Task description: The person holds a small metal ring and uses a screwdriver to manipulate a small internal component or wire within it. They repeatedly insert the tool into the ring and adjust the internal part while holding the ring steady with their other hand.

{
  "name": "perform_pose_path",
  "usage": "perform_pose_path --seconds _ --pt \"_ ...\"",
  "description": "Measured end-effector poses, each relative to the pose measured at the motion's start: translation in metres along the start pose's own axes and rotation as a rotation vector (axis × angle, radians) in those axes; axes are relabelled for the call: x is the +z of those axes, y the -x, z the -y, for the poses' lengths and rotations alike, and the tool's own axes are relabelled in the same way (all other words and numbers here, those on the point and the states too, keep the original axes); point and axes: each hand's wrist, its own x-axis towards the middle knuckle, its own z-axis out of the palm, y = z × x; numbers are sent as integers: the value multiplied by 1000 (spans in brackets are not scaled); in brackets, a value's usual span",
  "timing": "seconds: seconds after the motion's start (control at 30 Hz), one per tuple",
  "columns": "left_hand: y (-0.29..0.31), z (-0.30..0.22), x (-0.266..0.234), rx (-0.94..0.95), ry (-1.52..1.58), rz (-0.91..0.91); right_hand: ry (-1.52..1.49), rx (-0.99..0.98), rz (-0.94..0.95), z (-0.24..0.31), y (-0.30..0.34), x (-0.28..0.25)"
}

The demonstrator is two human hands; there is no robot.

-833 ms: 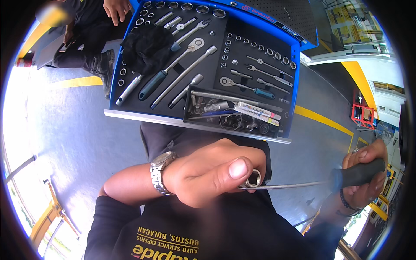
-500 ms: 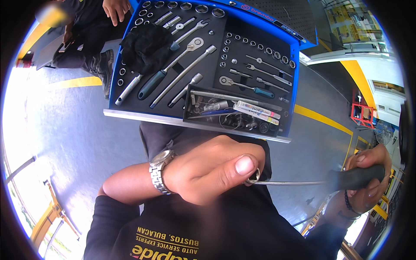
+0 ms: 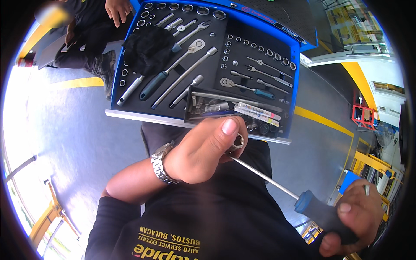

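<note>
Over the front edge of the drawer, my left hand [image 3: 210,149] is closed, pinching a shiny metal socket [image 3: 237,142] between thumb and fingers. The socket's open end shows beside the thumb. At the lower right, my right hand [image 3: 359,212] wraps around the dark blue and black handle of a screwdriver [image 3: 268,178]. Its thin metal shaft slants up and left to the left hand, just below the socket. The tip is hidden there, so I cannot tell whether it touches the socket.
An open blue tool drawer [image 3: 195,122] holds sockets, ratchets and extension bars in dark foam. A black cloth [image 3: 149,50] lies on its left part. At its front, a small black tray [image 3: 188,115] contains paint markers and loose parts. Another person's hand [image 3: 118,11] shows at upper left.
My left hand has moved up and left and turned, showing more of the socket's opening. My right hand has dropped, so the screwdriver now slants instead of lying nearly level.
</note>
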Motion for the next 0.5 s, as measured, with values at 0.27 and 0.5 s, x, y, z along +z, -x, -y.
perform_pose_path --seconds 0.27,0.5 --pt "4 -8 4 -52 326 16 -90 -236 55 -4 5 -7" --pt "4 -14 3 -5 518 247 -219 -154 -460 -21 53 10"
